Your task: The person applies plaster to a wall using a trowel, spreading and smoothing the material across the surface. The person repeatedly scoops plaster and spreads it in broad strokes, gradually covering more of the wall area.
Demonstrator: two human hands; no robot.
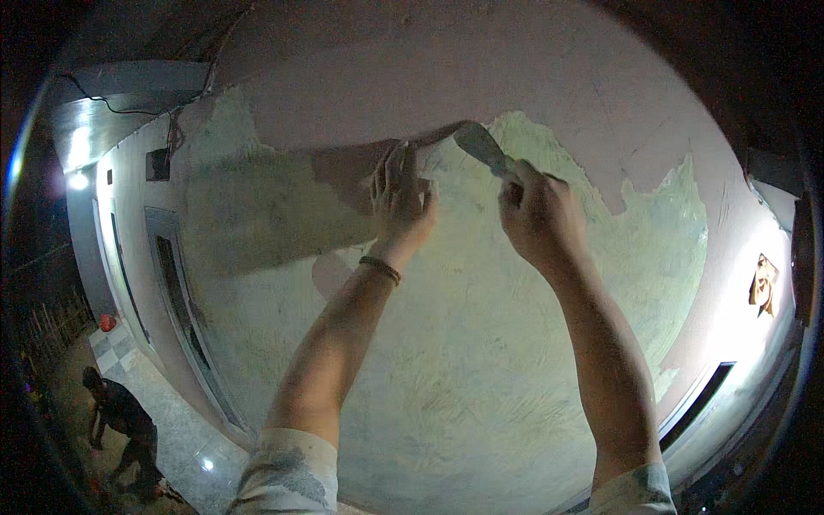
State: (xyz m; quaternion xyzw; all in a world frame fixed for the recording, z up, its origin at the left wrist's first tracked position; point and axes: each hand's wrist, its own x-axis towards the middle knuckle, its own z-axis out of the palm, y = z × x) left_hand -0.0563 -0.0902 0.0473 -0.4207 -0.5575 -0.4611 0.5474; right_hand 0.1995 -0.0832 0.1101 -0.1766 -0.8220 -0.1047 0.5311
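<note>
A wall (446, 343) fills the middle of the view, its pale green, patchy surface bared below a ragged edge of pinkish-grey paint (412, 77). My right hand (545, 210) is closed around the handle of a putty knife (482, 148). The blade points up and left and meets the wall at the paint edge. Left of the blade, my left hand (403, 197) is raised to the wall just under that edge, fingers stretched upward and thumb apart. Whether its fingertips touch the paint layer is hard to tell. A dark bracelet (380, 269) circles the left wrist.
At the lower left a person in dark clothes (124, 421) bends forward on the tiled floor (202, 463). A framed door or window (176, 283) stands left of the bare patch. A lit bulb (78, 181) glows far left. Something brown hangs (762, 285) on the right wall.
</note>
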